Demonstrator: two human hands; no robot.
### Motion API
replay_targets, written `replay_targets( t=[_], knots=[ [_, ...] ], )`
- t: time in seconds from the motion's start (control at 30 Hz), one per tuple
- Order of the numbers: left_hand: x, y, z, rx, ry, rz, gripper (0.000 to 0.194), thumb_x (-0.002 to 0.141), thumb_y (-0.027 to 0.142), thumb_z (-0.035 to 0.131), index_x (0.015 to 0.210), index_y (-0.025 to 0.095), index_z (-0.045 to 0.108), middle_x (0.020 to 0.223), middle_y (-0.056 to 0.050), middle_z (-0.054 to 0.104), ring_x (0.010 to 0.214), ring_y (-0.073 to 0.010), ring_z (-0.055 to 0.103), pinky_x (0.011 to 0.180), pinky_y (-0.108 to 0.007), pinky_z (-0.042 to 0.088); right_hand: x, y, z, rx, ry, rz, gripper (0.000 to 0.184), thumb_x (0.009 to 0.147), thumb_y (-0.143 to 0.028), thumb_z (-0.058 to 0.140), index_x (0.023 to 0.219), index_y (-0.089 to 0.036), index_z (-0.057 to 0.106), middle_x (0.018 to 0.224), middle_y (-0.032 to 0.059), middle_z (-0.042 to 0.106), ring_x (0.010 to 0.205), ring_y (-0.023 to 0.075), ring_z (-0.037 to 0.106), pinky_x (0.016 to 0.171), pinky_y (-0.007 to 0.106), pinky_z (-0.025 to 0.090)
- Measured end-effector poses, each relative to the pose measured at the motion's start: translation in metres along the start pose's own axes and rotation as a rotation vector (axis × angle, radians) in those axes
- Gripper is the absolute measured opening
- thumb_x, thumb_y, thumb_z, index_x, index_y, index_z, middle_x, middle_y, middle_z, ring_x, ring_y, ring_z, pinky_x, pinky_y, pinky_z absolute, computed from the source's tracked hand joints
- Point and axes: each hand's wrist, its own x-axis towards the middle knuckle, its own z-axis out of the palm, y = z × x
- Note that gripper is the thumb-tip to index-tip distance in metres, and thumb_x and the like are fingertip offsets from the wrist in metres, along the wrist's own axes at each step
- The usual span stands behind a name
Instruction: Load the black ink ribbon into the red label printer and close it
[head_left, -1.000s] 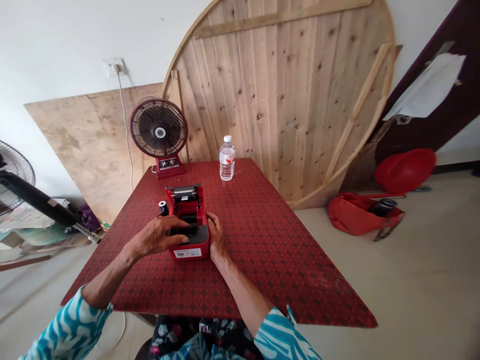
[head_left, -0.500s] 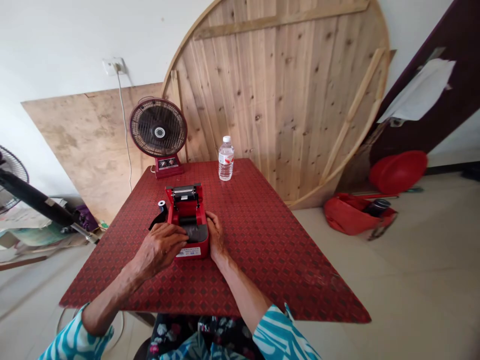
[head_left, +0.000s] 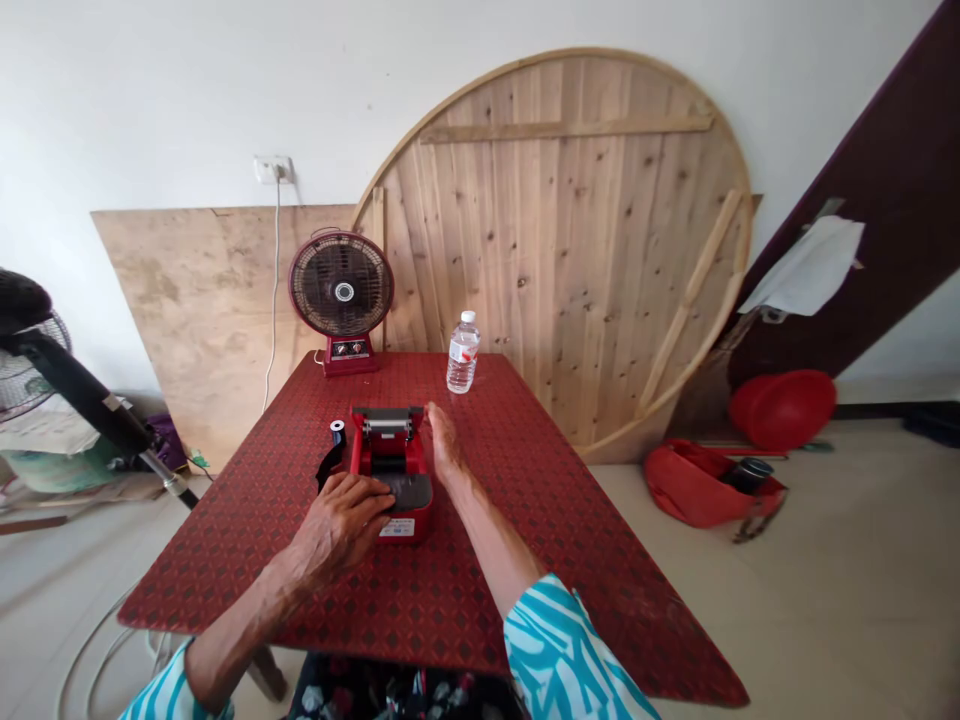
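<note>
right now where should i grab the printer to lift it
Grip the printer by its two long side walls, coming from the front: they run straight toward you, clear of the raised back end. Your right hand is beside the right wall; your left hand lies on top.

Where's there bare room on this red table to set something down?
Bare red tabletop runs right of your right hand and the red printer, out to the table's right edge. There's also room left of your left hand. It's crowded around the printer, with the small black roll right beside it.
</note>
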Motion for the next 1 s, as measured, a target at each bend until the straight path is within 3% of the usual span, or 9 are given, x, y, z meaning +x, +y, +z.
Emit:
replay_targets(
  t=[0.1, 0.17, 0.27, 0.37, 0.47, 0.73, 0.87, 1.0],
  knots=[
    [-0.001, 0.001, 0.001, -0.002, 0.016, 0.005, 0.021, 0.093, 0.022, 0.05, 0.107, 0.02, 0.066, 0.106, -0.008, 0.071, 0.097, -0.0205, 0.065, 0.086, -0.038, 0.047, -0.024, 0.002, -0.01, -0.075, -0.007, 0.028, 0.031, 0.074, -0.053, 0.061, 0.07, -0.023, 0.07, 0.097, 0.0032, 0.069, 0.102, 0.0231, 0.058, 0.097, 0.038, 0.039],
    [-0.002, 0.0, 0.001, -0.022, 0.012, 0.003, 0.021, 0.093, 0.023, 0.051, 0.108, 0.02, 0.066, 0.106, -0.008, 0.071, 0.098, -0.0207, 0.065, 0.088, -0.039, 0.046, -0.041, 0.005, -0.015, -0.031, 0.015, 0.074, 0.026, 0.071, -0.047, 0.066, 0.079, -0.023, 0.07, 0.102, 0.0033, 0.069, 0.103, 0.0236, 0.058, 0.096, 0.038, 0.041],
    [-0.005, -0.006, 0.001, -0.085, 0.033, -0.036, 0.022, 0.093, 0.027, 0.052, 0.11, 0.02, 0.065, 0.107, -0.008, 0.07, 0.1, -0.0203, 0.064, 0.089, -0.037, 0.046, -0.055, 0.008, -0.015, 0.076, 0.022, 0.143, 0.033, 0.069, -0.043, 0.068, 0.096, -0.024, 0.068, 0.101, 0.0021, 0.07, 0.098, 0.0231, 0.062, 0.089, 0.038, 0.047],
    [-0.009, -0.02, 0.0, -0.074, 0.101, -0.182, 0.03, 0.094, 0.034, 0.05, 0.117, 0.019, 0.062, 0.116, -0.011, 0.067, 0.106, -0.0227, 0.061, 0.09, -0.038, 0.047, -0.056, 0.009, -0.013, 0.123, 0.013, 0.172, 0.037, 0.07, -0.042, 0.068, 0.102, -0.024, 0.066, 0.102, 0.0021, 0.071, 0.096, 0.0232, 0.064, 0.086, 0.038, 0.05],
    [-0.011, -0.032, 0.0, -0.012, 0.09, -0.291, 0.037, 0.094, 0.041, 0.048, 0.121, 0.019, 0.06, 0.124, -0.013, 0.063, 0.109, -0.0259, 0.06, 0.09, -0.041, 0.047, -0.055, 0.008, -0.012, 0.135, 0.016, 0.198, 0.038, 0.069, -0.043, 0.068, 0.102, -0.024, 0.065, 0.103, 0.0028, 0.071, 0.097, 0.0241, 0.064, 0.084, 0.038, 0.051],
    [-0.014, -0.034, 0.003, 0.026, 0.026, -0.288, 0.041, 0.095, 0.044, 0.042, 0.12, 0.02, 0.064, 0.124, -0.013, 0.065, 0.119, -0.0284, 0.054, 0.101, -0.047, 0.04, -0.059, 0.0, -0.015, 0.119, -0.034, 0.19, 0.039, 0.071, -0.04, 0.066, 0.107, -0.026, 0.064, 0.108, 0.0026, 0.07, 0.102, 0.0243, 0.063, 0.09, 0.04, 0.05],
    [-0.014, -0.04, 0.0, -0.146, 0.025, -0.338, 0.04, 0.097, 0.042, 0.038, 0.115, 0.022, 0.067, 0.123, -0.01, 0.065, 0.118, -0.0258, 0.055, 0.101, -0.044, 0.041, -0.059, 0.0, -0.015, 0.114, -0.017, 0.207, 0.042, 0.07, -0.041, 0.066, 0.109, -0.025, 0.063, 0.109, 0.0029, 0.069, 0.103, 0.0243, 0.062, 0.091, 0.04, 0.048],
    [-0.013, -0.07, -0.004, -0.416, 0.193, -0.61, 0.039, 0.095, 0.043, 0.04, 0.113, 0.021, 0.066, 0.121, -0.009, 0.066, 0.115, -0.0225, 0.059, 0.101, -0.038, 0.044, -0.062, 0.009, -0.014, 0.102, 0.042, 0.233, 0.049, 0.07, -0.047, 0.066, 0.113, -0.023, 0.061, 0.113, 0.0048, 0.068, 0.101, 0.024, 0.062, 0.086, 0.037, 0.048]
  ],
)
